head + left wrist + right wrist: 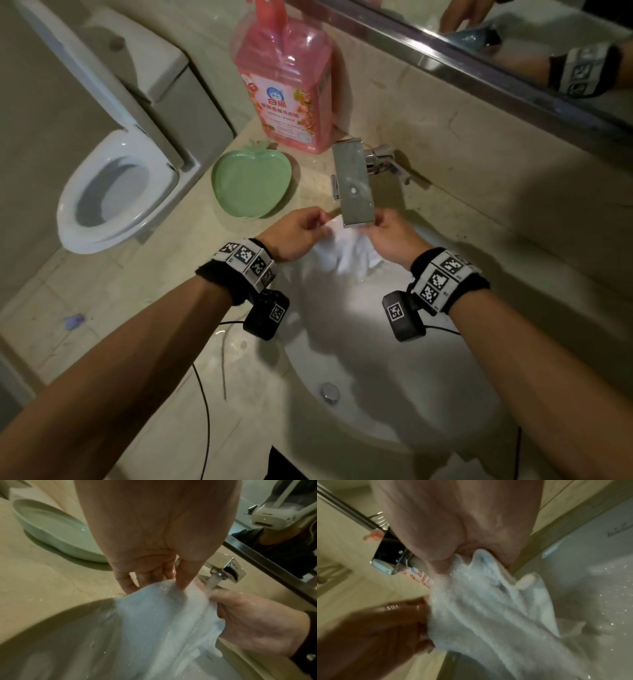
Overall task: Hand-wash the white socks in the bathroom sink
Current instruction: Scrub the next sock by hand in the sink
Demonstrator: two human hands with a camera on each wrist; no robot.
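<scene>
Bathroom sink (394, 394): both hands hold white socks (342, 253) beside "白猫" bottle (286, 78).

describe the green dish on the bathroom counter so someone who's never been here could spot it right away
Start at the sink basin and look left of the chrome faucet. On the beige counter lies a pale green dish, in front of the pink detergent bottle. It alone is shallow, green and apple-shaped.

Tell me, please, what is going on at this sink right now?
A person is washing white socks in the sink. The left hand and the right hand each grip the fabric, holding it under the faucet, whose water is running. A pink detergent bottle and a green apple-shaped dish stand on the counter.
</scene>
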